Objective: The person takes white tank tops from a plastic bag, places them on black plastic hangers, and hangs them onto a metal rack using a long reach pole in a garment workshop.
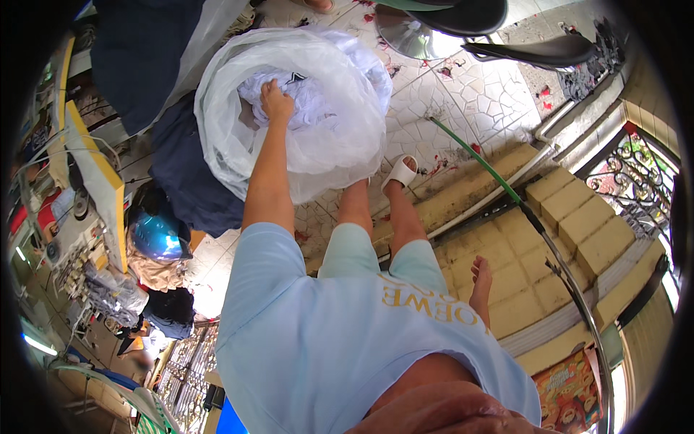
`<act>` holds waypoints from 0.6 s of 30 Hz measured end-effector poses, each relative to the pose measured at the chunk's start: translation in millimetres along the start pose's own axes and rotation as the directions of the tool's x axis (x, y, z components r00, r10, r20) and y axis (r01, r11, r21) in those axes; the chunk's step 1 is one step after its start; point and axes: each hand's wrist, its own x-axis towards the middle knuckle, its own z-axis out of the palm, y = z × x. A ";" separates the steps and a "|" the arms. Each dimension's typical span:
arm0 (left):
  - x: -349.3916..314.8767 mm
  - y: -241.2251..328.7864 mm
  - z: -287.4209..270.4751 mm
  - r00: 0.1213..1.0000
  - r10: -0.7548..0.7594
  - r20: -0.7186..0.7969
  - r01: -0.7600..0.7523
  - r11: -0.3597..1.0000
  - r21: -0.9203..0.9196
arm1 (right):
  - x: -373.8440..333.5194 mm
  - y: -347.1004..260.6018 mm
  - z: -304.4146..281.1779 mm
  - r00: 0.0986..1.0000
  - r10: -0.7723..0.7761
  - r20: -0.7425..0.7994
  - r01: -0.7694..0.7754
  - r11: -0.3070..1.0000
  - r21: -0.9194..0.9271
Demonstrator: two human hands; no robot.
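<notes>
My left hand (277,101) reaches deep into a big clear plastic bag (238,155) that stands open on the tiled floor. Its fingers are curled on the white cloth (318,108) bundled inside the bag. My right hand (481,286) hangs free beside my body over the yellow tiled step, fingers loosely apart and holding nothing. My legs show between the two hands, with a white slipper (400,172) on one foot right next to the bag.
Dark blue fabric (191,184) lies piled left of the bag. A shiny blue helmet (155,237) sits below it, by a yellow-edged work table (97,170). A green hose (481,165) crosses the floor toward a metal rail. A black scooter seat (535,50) is at the top.
</notes>
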 end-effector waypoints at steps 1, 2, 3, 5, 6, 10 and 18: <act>9.9 -1.9 3.3 0.999 0.028 0.031 -0.031 0.996 0.086 | -3.5 -5.7 8.0 0.996 -0.056 0.067 0.062 0.994 -0.090; 23.7 -4.1 9.7 0.997 0.045 0.057 -0.054 0.985 0.166 | -2.4 -14.0 14.4 0.995 -0.051 0.084 0.061 0.991 -0.120; 29.9 -8.6 16.6 0.997 0.041 0.072 -0.054 0.980 0.191 | -2.9 -24.0 19.1 0.994 -0.047 0.102 0.062 0.987 -0.151; 41.0 -13.5 26.5 0.994 0.031 0.101 -0.054 0.970 0.237 | -2.8 -45.3 28.0 0.992 -0.039 0.119 0.061 0.981 -0.187; 48.5 -13.8 28.9 0.985 0.068 0.158 -0.111 0.952 0.286 | 0.4 -58.3 33.4 0.992 -0.038 0.120 0.061 0.980 -0.191; 51.9 -21.6 1.9 0.869 0.171 0.465 -0.364 0.857 0.365 | -5.1 -97.5 63.5 0.986 -0.041 0.162 0.060 0.992 -0.111; -4.2 -4.7 -177.0 0.823 0.423 0.379 -0.316 0.896 -0.312 | -31.2 -225.9 169.4 0.674 -0.535 0.509 0.572 0.814 0.098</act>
